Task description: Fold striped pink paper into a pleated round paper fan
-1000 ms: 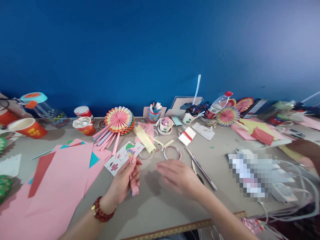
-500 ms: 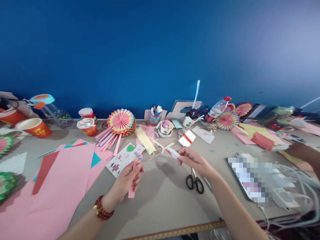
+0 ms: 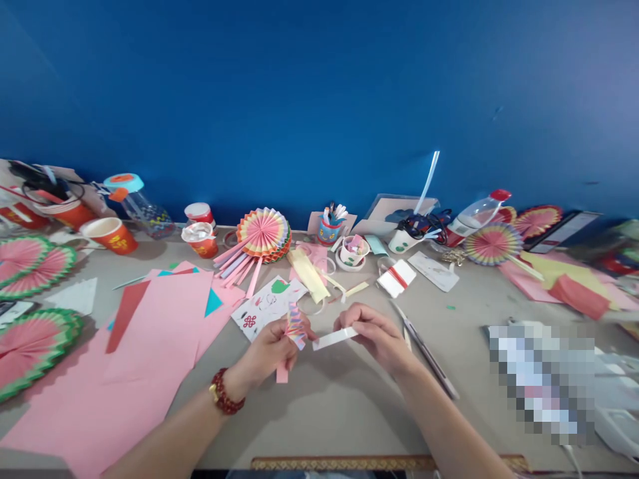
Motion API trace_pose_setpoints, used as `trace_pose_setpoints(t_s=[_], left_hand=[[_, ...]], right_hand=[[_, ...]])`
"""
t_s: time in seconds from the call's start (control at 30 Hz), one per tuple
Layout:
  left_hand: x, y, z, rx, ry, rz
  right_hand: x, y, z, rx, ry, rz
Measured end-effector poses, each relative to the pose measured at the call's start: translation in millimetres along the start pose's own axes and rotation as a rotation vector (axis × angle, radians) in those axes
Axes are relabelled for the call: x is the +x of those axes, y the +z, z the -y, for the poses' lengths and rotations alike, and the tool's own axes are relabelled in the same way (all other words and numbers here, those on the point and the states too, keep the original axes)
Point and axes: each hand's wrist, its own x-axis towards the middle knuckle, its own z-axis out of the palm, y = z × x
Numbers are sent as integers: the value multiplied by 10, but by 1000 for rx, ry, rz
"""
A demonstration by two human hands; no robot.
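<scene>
In my left hand (image 3: pixel 269 349) is a small pleated paper fan (image 3: pixel 295 326) in pink, yellow and lilac, folded narrow, with a pink paper stick (image 3: pixel 282 374) below the fist. My right hand (image 3: pixel 380 336) pinches one end of a short white strip (image 3: pixel 333 338). The strip's free end points left, close to the fan; whether they touch I cannot tell. Just beyond my left hand lies a printed white sheet (image 3: pixel 267 306) with red and green shapes. A slim metallic tool (image 3: pixel 429 352) rests right of my right wrist.
Pink paper sheets (image 3: pixel 164 332) cover the left side, with green-edged paper fans (image 3: pixel 37 349) beyond. Finished fans (image 3: pixel 262 233), paper cups (image 3: pixel 114 236), a pen cup (image 3: pixel 329 229) and a bottle (image 3: pixel 482 216) line the blue wall. A blurred-out device (image 3: pixel 534 379) lies at right.
The view has swung left. My right hand has come closer to my left, bringing the white strip next to the fan, which is now tilted. The black-handled scissors have gone out of sight.
</scene>
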Motion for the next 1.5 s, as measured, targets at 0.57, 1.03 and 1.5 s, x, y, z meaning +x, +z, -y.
trace_pose_setpoints(t_s=[0.57,1.03,1.5], left_hand=[[-56,144,-108,49,178,37],[-81,12,-185,590,433,26],[-66,-50,-40,858,744,-27]], right_hand=[[33,88,-269,-361,-471,-336],[-40,159,-78,-758,-646,-250],[-41,186,-89,-728,-658,-282]])
